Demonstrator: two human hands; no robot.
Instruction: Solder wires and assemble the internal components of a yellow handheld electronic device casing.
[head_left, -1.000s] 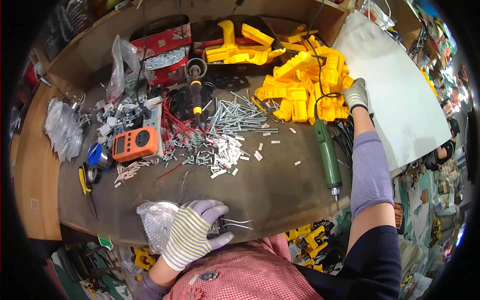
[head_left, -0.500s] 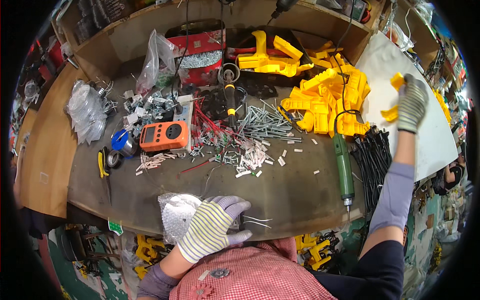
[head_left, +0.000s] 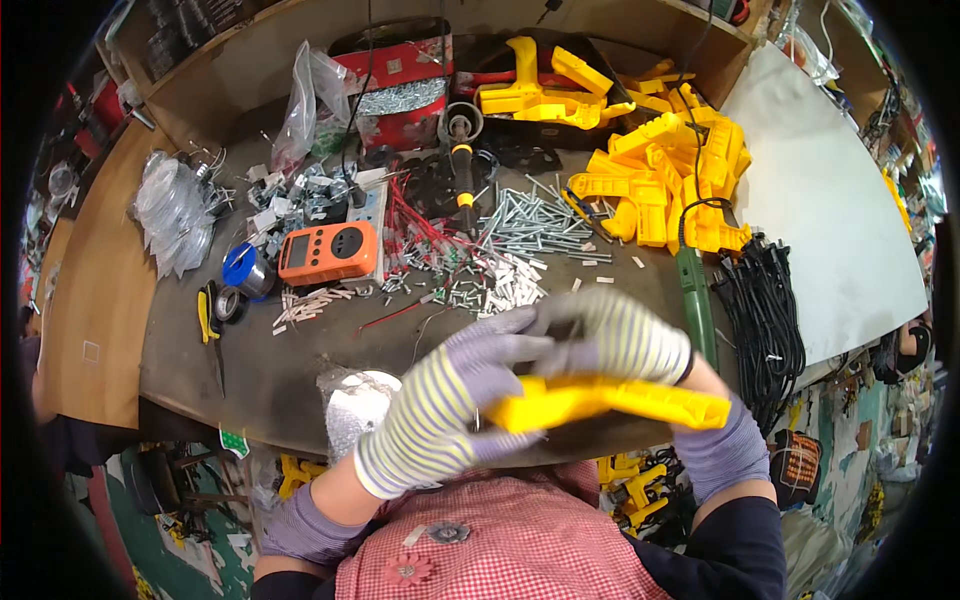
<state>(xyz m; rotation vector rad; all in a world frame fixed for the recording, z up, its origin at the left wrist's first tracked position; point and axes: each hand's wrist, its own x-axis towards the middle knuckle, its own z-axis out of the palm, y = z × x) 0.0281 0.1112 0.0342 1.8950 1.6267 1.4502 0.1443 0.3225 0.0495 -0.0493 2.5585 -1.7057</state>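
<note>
A dark worktop (head_left: 300,350) fills the view from above, cluttered toward its far side. Taking the orange meter (head_left: 328,253) on it as the landmark: a large white board (head_left: 830,220) lies far to the meter's right, at the worktop's right end. A heap of yellow plastic casings (head_left: 660,175) sits right of the meter and farther back. A red box (head_left: 400,85) stands behind the meter. A bundle of black cables (head_left: 765,320) hangs well to the meter's right, just beside a green tool (head_left: 697,300). A spread of silver screws (head_left: 530,225) lies right of the meter. A crumpled clear bag (head_left: 355,400) rests nearer the person than the meter, at the worktop's near edge.

Nearer still and to the meter's right, both hands in striped gloves are raised over the near edge holding one long yellow plastic piece (head_left: 610,400). The left hand (head_left: 450,400) has its fingers curled around the piece's left end. The right hand (head_left: 610,340) lies over the top of the piece, fingers closed on it. The image is blurred around the hands
</note>
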